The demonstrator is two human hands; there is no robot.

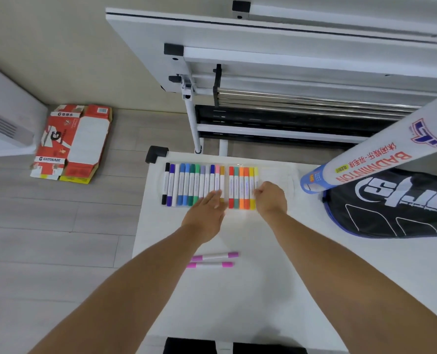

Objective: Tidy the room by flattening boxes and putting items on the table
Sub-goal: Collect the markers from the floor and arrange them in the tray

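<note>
**Markers nearly sorted, box already flat**

On the white counter (263, 290), a clear tray of markers (209, 186) lies near the far edge, filled from black through blues and greens to orange and yellow, with empty slots at its right end. The left hand (207, 213) rests flat and open on the tray's near edge, fingers spread over the pink and white markers. The right hand (271, 200) is curled at the yellow end; whether its grip pinches a marker cannot be told. Two pink markers (212, 260) lie loose on the counter, nearer the person, apart from the tray. A badminton tube (365, 159) and racket bag (396, 203) sit at the right. One red drink box (69, 143) lies flattened on the floor (46, 238) at the left. Judging by this, flattening looks done; the loose markers probably still need slotting in, and perhaps the box needs lifting.
</note>
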